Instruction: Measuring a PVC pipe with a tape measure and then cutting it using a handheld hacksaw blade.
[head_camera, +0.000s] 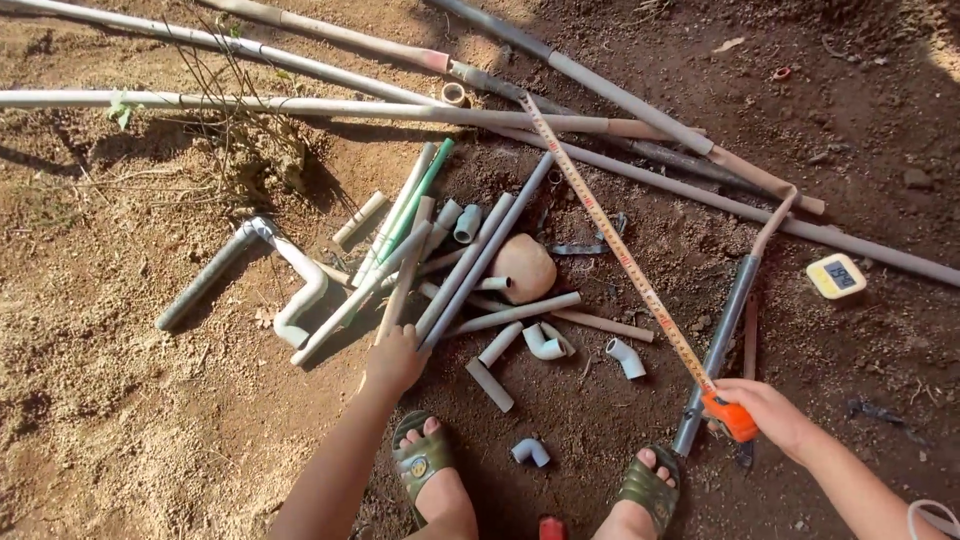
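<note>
Head view, looking down at your feet on bare reddish soil. Your right hand (770, 410) is clenched around an orange tape measure case (730, 415); its yellow tape blade (610, 235) runs out straight, long axis slanting up and to the left, ending near the long grey pipes (300, 105) at the top. Your left hand (395, 360) grasps the near end of a short pipe (400, 290) in the heap of cut pipe pieces (480, 265) and elbows. A small yellow device (836, 276) lies on the soil at right, in sun and shadow.
</note>
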